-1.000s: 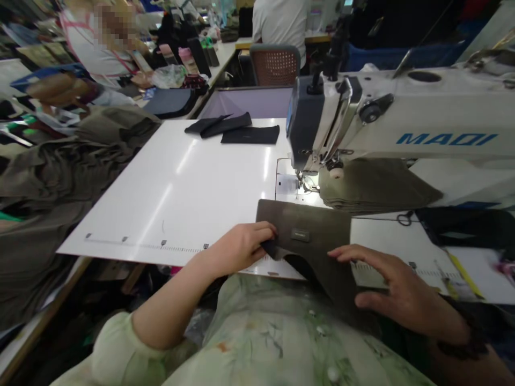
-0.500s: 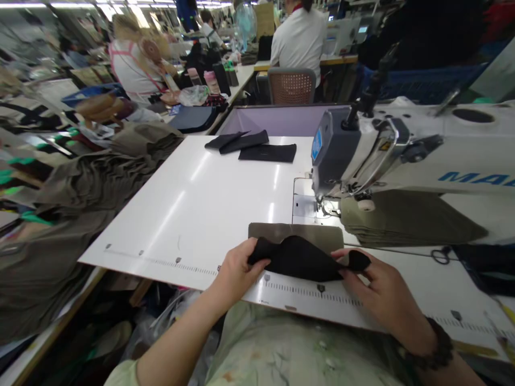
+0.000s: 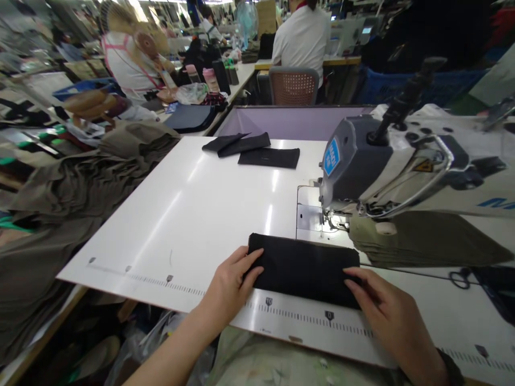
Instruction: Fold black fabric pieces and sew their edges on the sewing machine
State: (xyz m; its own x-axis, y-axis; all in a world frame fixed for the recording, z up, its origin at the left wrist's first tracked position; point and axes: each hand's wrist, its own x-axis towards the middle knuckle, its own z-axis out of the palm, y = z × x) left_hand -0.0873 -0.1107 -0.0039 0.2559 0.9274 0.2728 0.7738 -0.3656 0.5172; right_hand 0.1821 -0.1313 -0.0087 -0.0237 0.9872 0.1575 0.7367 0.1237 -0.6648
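A rectangular black fabric piece lies flat near the front edge of the white sewing table. It covers nearly all of the olive fabric piece under it. My left hand holds its left end, thumb and forefinger on the cloth. At the right end, my right hand grips the edge with thumb and forefinger close together. Just beyond the cloth stands the sewing machine, its lit needle area behind the right half of the piece.
Several black fabric pieces lie at the table's far side. A stack of olive pieces sits under the machine arm, with small black scissors nearby. Heaped olive cloth borders the left. A person in white sits ahead.
The black fabric piece, bunched and lifted between my hands before, is now spread flat over the olive piece. My view has shifted slightly, so the machine appears further right.
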